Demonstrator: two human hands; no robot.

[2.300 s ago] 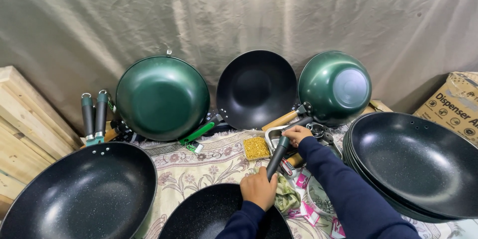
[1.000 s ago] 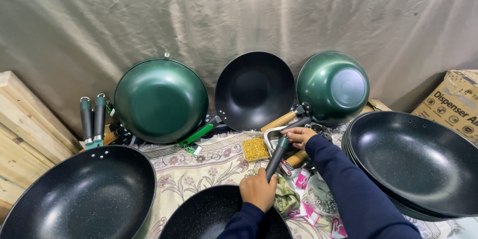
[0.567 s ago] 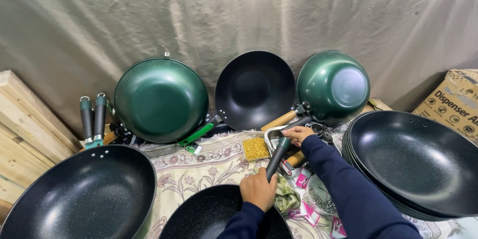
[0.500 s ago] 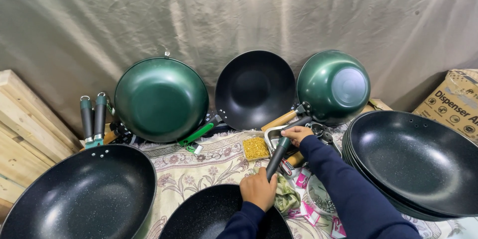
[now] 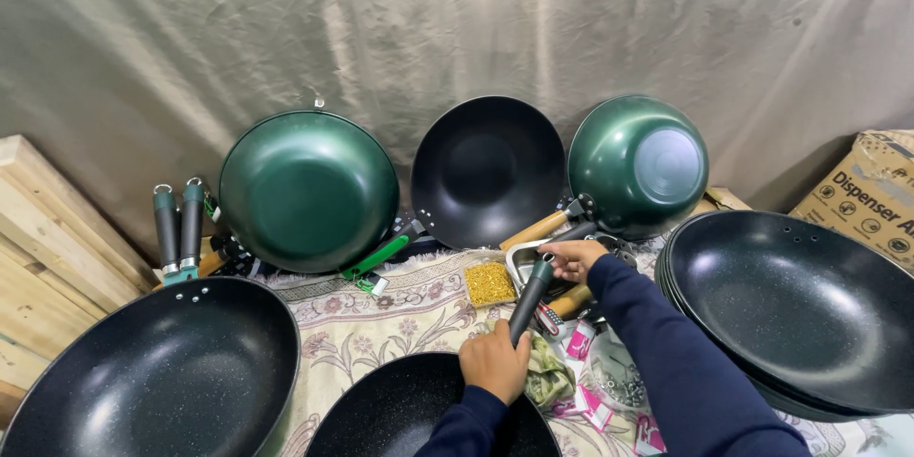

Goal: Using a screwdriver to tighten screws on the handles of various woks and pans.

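Floral cloth [image 5: 400, 319] bears black woks [image 5: 152, 376], screw tray [image 5: 489, 283].

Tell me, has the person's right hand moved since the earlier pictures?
No. The right hand rests at the dark pan handle's far end, beside the small yellow box, as before.

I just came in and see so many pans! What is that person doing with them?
A person sits among many woks. Their left hand grips the dark handle of a black wok near them. Their right hand touches the handle's far end, beside a small tray of gold bits. Green woks lean on the cloth behind.
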